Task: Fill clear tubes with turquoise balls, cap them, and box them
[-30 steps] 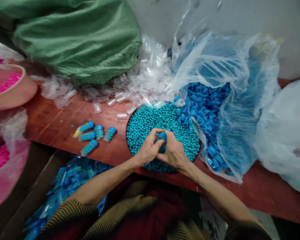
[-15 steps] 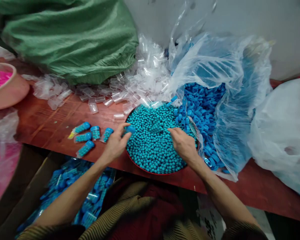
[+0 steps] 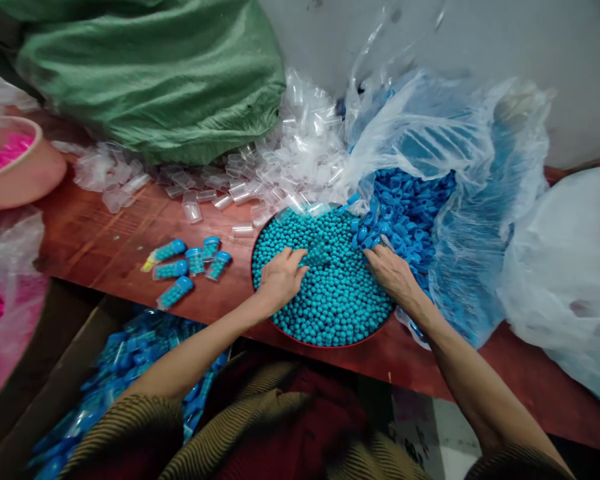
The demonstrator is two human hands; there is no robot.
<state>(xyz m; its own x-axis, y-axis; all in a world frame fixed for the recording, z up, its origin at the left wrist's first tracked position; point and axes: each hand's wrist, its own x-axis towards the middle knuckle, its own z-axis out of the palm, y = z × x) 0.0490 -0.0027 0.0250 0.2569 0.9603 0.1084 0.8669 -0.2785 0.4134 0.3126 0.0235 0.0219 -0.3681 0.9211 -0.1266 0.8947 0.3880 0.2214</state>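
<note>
My left hand [image 3: 284, 277] is over the round basin of turquoise beads [image 3: 325, 313]. Its thumb and index finger are apart, at the left end of a clear vial [image 3: 318, 253] lying among the beads. My right hand [image 3: 391, 270] reaches to the basin's right rim, fingers bent together at the loose blue caps [image 3: 380, 220]. Whatever its fingertips hold is hidden. Several bead-filled, blue-capped vials [image 3: 176, 292] lie on the red table left of the basin; one has a yellow piece [image 3: 149, 264] at its end.
Clear empty vials [image 3: 280, 177] are heaped behind the basin, beside a green sack [image 3: 155, 80]. A plastic bag [image 3: 467, 253] surrounds the caps, with a white bag [image 3: 565, 267] farther right. Filled vials [image 3: 125, 367] lie below the table edge. A pink basin [image 3: 45, 163] stands left.
The blue-capped vial in my left hand now lies with the others on the table. That hand has come right, over the beads. My right hand has shifted right to the caps.
</note>
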